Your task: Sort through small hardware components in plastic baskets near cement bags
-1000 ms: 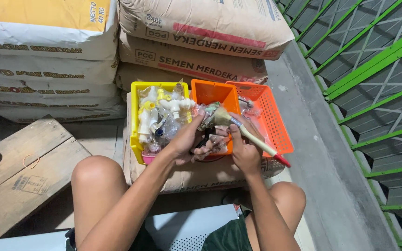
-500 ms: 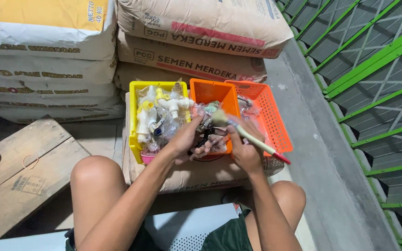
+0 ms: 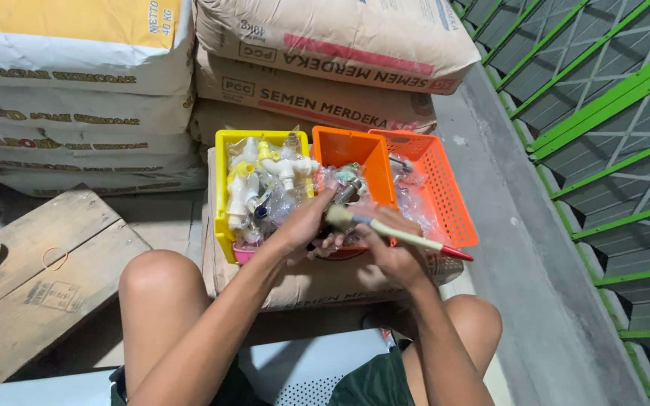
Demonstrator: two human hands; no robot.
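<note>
The right hand (image 3: 394, 254) is closed around a paintbrush (image 3: 393, 234), fingers wrapped on the pale wooden handle. The brush lies almost flat, with its soft bristle end pointing left and its red tip pointing right, past the hand. The bristles touch a small shiny metal tap in a clear bag (image 3: 344, 194). The left hand (image 3: 306, 225) holds that bagged tap, with the thumb and fingers curled around it from the left. Both hands are close together, just above the near end of the orange bin (image 3: 351, 150).

The orange bin has smooth, hard plastic walls. To its left stands a yellow bin (image 3: 222, 188), full of white and yellow plastic taps in crinkly clear bags. To its right sits an orange basket (image 3: 445, 195) with a mesh of small holes. All three stand side by side, touching, on a brown paper sack (image 3: 295, 282) that lies flat.

More fat sacks (image 3: 325, 68) are stacked behind the bins, like a wall. On the left lies a rough wooden board (image 3: 39, 278). On the right runs a bare grey concrete ledge (image 3: 505, 225), with green metal bars (image 3: 611, 105) beyond it. The knees sit on both sides of the arms.
</note>
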